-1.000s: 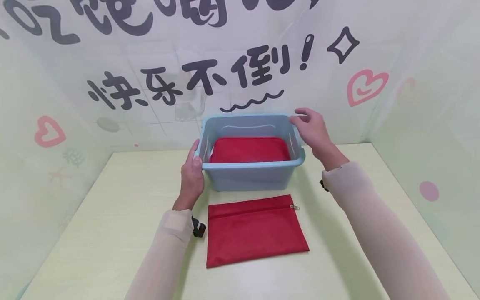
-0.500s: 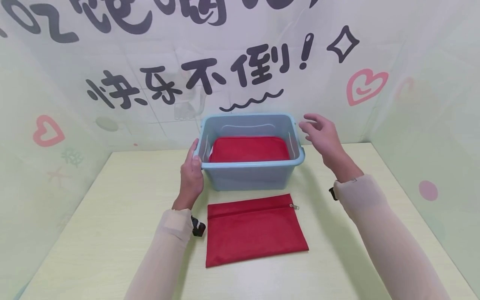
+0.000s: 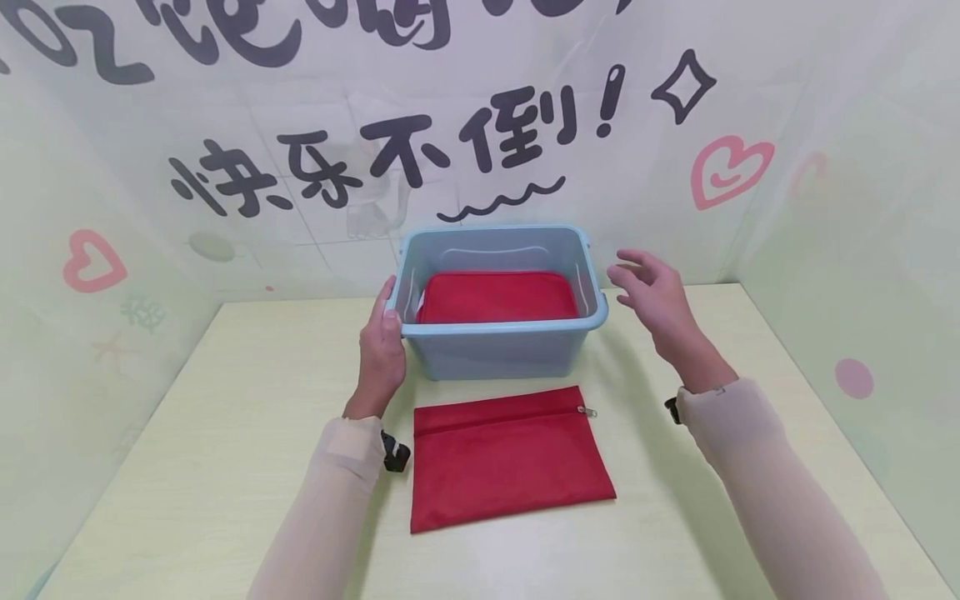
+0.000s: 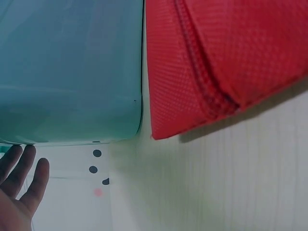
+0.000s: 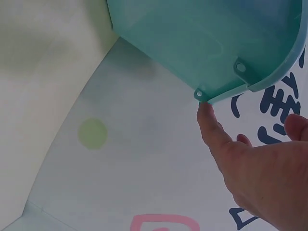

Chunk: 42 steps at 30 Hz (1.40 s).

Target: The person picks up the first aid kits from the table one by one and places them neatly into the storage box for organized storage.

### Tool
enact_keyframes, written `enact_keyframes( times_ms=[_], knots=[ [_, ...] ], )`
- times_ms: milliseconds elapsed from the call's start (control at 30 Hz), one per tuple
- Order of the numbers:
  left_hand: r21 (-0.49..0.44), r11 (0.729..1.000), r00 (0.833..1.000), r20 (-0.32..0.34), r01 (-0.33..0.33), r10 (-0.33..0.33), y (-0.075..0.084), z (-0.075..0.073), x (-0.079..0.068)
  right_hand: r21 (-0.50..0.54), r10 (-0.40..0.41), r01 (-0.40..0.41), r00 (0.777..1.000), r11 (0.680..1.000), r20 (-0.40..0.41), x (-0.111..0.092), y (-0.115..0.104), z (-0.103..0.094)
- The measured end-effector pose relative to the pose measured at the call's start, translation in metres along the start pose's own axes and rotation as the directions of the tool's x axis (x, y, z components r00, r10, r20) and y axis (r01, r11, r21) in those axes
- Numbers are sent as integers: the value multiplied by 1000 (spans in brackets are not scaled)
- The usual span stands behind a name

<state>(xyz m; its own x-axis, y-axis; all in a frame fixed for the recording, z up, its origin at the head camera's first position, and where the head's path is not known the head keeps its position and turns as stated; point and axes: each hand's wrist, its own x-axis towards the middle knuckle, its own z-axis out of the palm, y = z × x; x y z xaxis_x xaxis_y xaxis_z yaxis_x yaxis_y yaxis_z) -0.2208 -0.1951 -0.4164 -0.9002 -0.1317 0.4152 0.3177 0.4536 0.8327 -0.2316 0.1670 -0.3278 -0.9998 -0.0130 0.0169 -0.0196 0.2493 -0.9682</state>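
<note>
One hand grips: the left hand (image 3: pixel 382 354), thumb over the front-left rim corner of a light-blue rectangular plastic bin (image 3: pixel 498 357). The right hand (image 3: pixel 656 304), holding nothing, hovers beside the opposite rim, fingers loosely bent. Inside lies a red round-cornered item (image 3: pixel 498 298); in front, a flat red zippered pouch (image 3: pixel 513 462) rests on the pale table (image 3: pixel 225 467). Dark wall characters (image 3: pixel 405 150) read 快乐不倒!

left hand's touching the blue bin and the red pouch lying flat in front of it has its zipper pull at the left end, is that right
Not quite: the zipper pull is at the right end of the red pouch, as the head view shows. The left hand is touching the blue bin, and the pouch lies flat in front of it.
</note>
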Motion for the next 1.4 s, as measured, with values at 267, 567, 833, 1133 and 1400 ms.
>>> enact_keyframes(
  times_ms=[267,567,833,1133,1400],
  knots=[
    [4,1000,1000,-1,15,-15,1,1,0,35,18,-19,999,999,30,-12,16,1],
    [1,1000,1000,-10,-10,10,-1,1,0,63,64,-67,996,996,58,-21,32,2],
    [-3,1000,1000,-9,-7,7,0,1,-1,61,75,-79,995,995,69,-27,40,3],
    [-1,1000,1000,-13,-2,2,1,1,0,13,93,-96,987,995,133,-34,54,11],
    [1,1000,1000,-14,-1,1,2,1,0,3,107,-109,977,994,184,-41,63,22]
  ],
)
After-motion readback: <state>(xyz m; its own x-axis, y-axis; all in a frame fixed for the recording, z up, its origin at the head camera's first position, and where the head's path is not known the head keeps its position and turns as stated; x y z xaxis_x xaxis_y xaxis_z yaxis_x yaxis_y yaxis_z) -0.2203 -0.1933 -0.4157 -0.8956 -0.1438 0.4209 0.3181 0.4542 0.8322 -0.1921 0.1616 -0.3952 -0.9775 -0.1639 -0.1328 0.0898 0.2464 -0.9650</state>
